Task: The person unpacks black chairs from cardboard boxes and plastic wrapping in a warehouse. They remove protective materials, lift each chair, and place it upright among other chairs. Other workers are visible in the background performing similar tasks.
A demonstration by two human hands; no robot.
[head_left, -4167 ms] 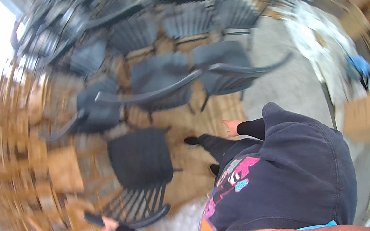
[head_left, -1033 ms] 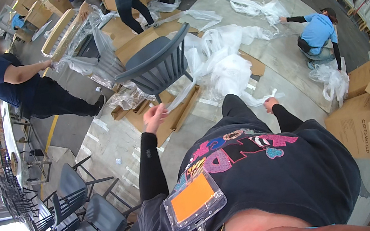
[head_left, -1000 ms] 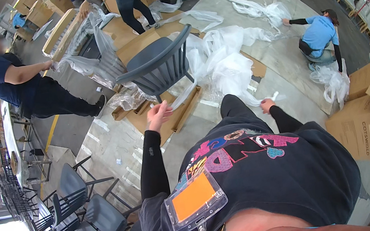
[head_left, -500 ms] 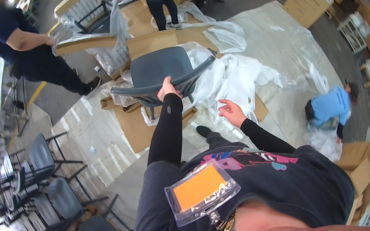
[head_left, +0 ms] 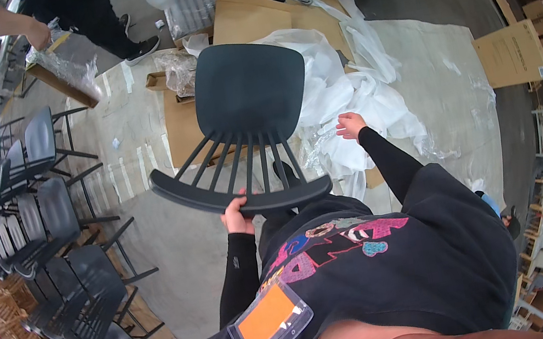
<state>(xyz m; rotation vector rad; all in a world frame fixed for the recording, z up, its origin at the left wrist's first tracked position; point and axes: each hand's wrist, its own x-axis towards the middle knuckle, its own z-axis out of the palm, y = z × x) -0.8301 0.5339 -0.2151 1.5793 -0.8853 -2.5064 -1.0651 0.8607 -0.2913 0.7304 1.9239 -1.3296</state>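
Note:
A dark grey chair (head_left: pixel 251 90) with a spindle back is tilted toward me, its seat facing up and its curved top rail close to my body. My left hand (head_left: pixel 237 216) grips that top rail near its middle, fingers wrapped round it. To the right of the seat, my right hand (head_left: pixel 350 126) is held out over white plastic wrapping (head_left: pixel 364 100), fingers partly extended and nothing visible in them. The chair's legs are hidden beneath its seat.
Several dark chairs (head_left: pixel 57 212) stand in rows at the left. Flattened cardboard (head_left: pixel 260 17) lies beyond the chair. At the upper left, a person's hand (head_left: pixel 38 35) is near a cardboard strip (head_left: pixel 61 79). Other people stand at the far side; cartons (head_left: pixel 511 54) are at the right.
The chair has come nearer and tipped back toward me in my left hand, so its spindles now show. My right hand has moved up and slightly right.

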